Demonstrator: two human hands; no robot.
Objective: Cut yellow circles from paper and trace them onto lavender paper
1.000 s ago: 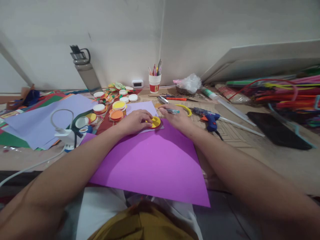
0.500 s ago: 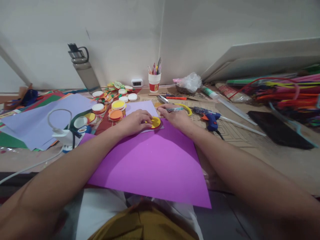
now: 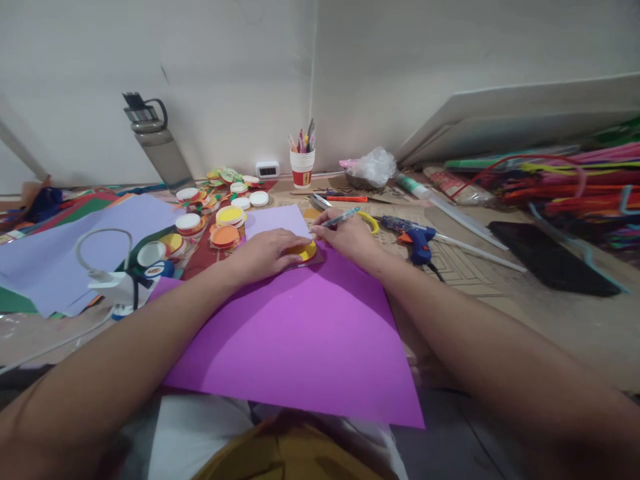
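Observation:
A yellow disc (image 3: 306, 251) lies on a light purple sheet (image 3: 277, 220), and the fingers of my left hand (image 3: 270, 253) press over its left part. My right hand (image 3: 350, 237) is closed around a pen (image 3: 345, 216), whose tip end is by the disc's right edge. Beneath both forearms spreads a large bright purple sheet (image 3: 295, 347), hanging over the table's front edge.
Lidded discs (image 3: 230, 215), a bottle (image 3: 163, 153) and paper sheets (image 3: 90, 233) are at the left. A cup of pens (image 3: 303, 168) stands at the back. Scissors (image 3: 369, 221), a glue gun (image 3: 420, 243) and a black tablet (image 3: 550, 257) lie right.
My left hand has come further over the yellow disc. The pen in my right hand has tilted more upright, with its near end at the disc. The camera view has shifted slightly.

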